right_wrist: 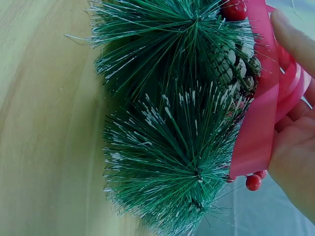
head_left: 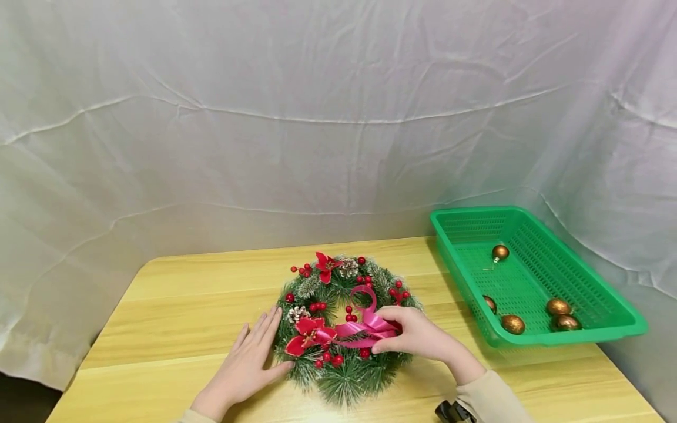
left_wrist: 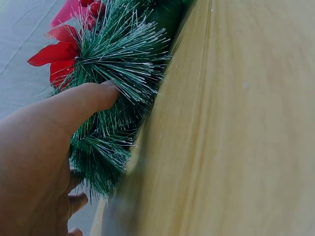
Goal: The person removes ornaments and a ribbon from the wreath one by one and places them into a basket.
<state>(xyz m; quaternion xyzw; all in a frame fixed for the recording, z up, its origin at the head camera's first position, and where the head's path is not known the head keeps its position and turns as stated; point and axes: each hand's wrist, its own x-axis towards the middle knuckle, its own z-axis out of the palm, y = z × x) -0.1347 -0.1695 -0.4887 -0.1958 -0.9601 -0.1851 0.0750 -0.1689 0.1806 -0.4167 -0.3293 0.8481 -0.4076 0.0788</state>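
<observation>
A green wreath (head_left: 342,376) with frosted tips, red berries, pinecones and red poinsettia flowers (head_left: 308,336) lies on the wooden table. My left hand (head_left: 248,355) rests against its left side, fingers straight and the thumb touching the needles, as the left wrist view also shows. Over the wreath's right part, my right hand (head_left: 415,335) pinches a pink ribbon (head_left: 372,323), whose loop and tails spread toward the wreath's middle. In the right wrist view the ribbon (right_wrist: 256,132) hangs in front of the needles and a pinecone (right_wrist: 236,69). Some right fingertips are hidden behind the ribbon.
To the right stands a green plastic basket (head_left: 529,270) with several bronze ball ornaments (head_left: 513,324) inside. Behind the wooden table (head_left: 174,311) hangs a pale grey cloth (head_left: 296,158), which also runs along both sides. A black device (head_left: 452,411) sits at the right wrist.
</observation>
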